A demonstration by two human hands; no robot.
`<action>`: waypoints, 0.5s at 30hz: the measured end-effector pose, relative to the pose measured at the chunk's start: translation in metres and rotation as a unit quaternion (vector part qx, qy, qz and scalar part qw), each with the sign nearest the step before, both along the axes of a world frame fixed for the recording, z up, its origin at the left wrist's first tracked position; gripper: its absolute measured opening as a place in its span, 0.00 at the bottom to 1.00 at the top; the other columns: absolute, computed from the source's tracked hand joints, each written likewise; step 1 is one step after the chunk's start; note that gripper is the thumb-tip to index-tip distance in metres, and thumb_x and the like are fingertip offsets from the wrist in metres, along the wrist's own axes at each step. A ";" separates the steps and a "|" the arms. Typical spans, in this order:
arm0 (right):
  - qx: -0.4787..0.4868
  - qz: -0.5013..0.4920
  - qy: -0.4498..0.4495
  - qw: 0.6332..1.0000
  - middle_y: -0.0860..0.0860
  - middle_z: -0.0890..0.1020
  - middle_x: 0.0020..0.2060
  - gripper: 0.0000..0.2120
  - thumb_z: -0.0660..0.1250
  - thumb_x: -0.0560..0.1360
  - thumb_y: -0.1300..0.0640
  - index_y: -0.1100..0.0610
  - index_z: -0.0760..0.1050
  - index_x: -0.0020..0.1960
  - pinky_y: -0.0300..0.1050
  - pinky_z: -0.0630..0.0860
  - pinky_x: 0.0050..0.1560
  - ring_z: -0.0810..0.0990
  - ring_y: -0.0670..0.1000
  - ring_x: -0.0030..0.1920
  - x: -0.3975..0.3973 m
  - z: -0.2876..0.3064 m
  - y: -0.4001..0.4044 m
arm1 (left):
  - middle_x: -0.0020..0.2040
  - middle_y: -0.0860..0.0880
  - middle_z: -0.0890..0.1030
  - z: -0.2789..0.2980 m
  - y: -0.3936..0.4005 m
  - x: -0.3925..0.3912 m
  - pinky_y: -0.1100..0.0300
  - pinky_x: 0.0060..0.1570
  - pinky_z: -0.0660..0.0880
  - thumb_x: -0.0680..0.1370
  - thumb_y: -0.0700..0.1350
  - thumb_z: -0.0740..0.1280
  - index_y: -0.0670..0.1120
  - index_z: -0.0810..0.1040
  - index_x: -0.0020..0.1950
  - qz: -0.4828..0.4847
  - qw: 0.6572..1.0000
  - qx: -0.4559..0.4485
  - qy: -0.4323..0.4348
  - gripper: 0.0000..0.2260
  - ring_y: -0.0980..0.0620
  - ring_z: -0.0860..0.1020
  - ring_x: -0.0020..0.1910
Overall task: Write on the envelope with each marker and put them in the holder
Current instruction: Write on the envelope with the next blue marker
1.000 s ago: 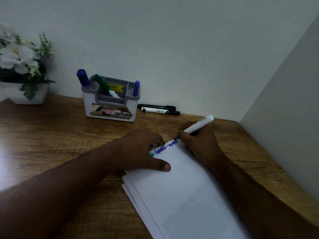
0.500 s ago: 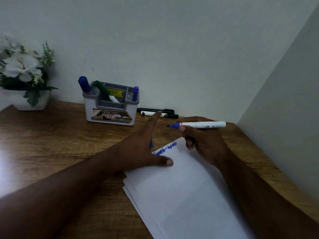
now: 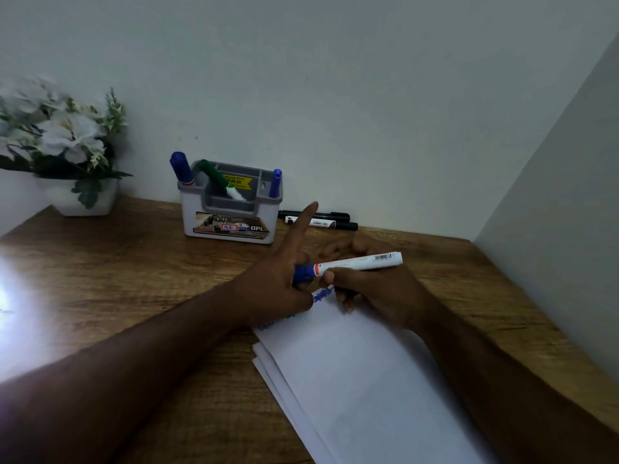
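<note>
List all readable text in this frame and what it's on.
"42": red-bordered tag on the holder front label.
"OPL": same label, right end; it may be cut off.
"49.00": yellow sticker inside the holder; the lines above and below it are too small.
Blue marker: barcode only, print unreadable.
Envelope handwriting: blurred, partly hidden.
Black markers: unreadable.

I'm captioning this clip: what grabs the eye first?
Centre frame, both hands meet over the white envelopes: the right hand holds a blue marker, the left hand at its cap end. Behind stands the grey holder with markers, and white flowers far left.
</note>
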State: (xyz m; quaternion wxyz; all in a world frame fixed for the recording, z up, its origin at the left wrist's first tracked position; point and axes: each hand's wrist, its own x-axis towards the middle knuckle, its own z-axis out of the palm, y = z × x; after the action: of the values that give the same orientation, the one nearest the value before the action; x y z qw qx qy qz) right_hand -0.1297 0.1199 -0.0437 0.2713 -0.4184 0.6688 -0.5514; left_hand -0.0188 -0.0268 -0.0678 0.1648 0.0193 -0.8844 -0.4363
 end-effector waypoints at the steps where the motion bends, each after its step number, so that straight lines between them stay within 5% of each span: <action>1: -0.011 0.001 0.005 1.000 0.51 0.82 0.28 0.08 0.72 0.71 0.65 0.58 0.76 0.47 0.39 0.75 0.24 0.77 0.47 0.23 0.001 0.001 -0.001 | 0.34 0.47 0.76 -0.001 -0.001 0.000 0.51 0.39 0.77 0.71 0.33 0.71 0.70 0.35 0.68 -0.006 1.000 0.001 0.002 0.53 0.55 0.73 0.30; 5: -0.049 -0.017 0.003 0.999 0.60 0.81 0.32 0.07 0.74 0.68 0.65 0.59 0.77 0.42 0.40 0.74 0.22 0.76 0.49 0.24 0.002 -0.001 -0.006 | 0.34 0.50 0.70 0.000 -0.002 0.000 0.66 0.31 0.68 0.76 0.39 0.68 0.64 0.37 0.71 -0.019 0.999 0.008 0.037 0.44 0.60 0.69 0.30; 8: -0.058 -0.029 0.012 0.998 0.63 0.81 0.33 0.06 0.73 0.70 0.65 0.62 0.75 0.41 0.42 0.74 0.23 0.77 0.51 0.25 0.011 -0.001 -0.012 | 0.36 0.47 0.69 0.001 -0.003 0.004 0.55 0.34 0.71 0.75 0.33 0.67 0.58 0.39 0.75 0.001 0.999 0.014 0.044 0.44 0.56 0.68 0.33; 11: -0.054 -0.045 0.053 0.996 0.55 0.83 0.31 0.07 0.72 0.71 0.64 0.63 0.75 0.43 0.43 0.77 0.24 0.80 0.51 0.27 0.019 0.004 -0.024 | 0.36 0.50 0.69 0.003 -0.006 0.009 0.61 0.35 0.73 0.73 0.28 0.63 0.56 0.44 0.77 0.022 0.997 0.037 0.058 0.43 0.59 0.70 0.33; 13: -0.053 -0.052 0.066 0.995 0.50 0.84 0.34 0.08 0.74 0.71 0.63 0.57 0.75 0.45 0.45 0.81 0.32 0.84 0.51 0.34 0.024 0.009 -0.032 | 0.45 0.52 0.74 0.007 -0.004 0.011 0.66 0.43 0.77 0.74 0.27 0.63 0.58 0.48 0.76 0.013 0.993 0.097 0.064 0.42 0.63 0.76 0.41; 15: -0.050 -0.037 0.069 0.996 0.52 0.84 0.41 0.10 0.74 0.70 0.62 0.54 0.77 0.48 0.42 0.81 0.40 0.85 0.49 0.42 0.028 0.013 -0.040 | 0.61 0.52 0.74 0.008 -0.005 0.013 0.60 0.53 0.78 0.74 0.29 0.65 0.59 0.50 0.75 -0.014 0.986 0.157 0.061 0.41 0.58 0.77 0.57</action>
State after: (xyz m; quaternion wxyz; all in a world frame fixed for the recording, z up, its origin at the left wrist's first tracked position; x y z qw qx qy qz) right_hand -0.1015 0.0802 -0.0307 0.1828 -0.4436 0.6724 -0.5636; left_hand -0.0055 -0.0322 -0.0597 0.2070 0.0063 -0.7932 -0.5727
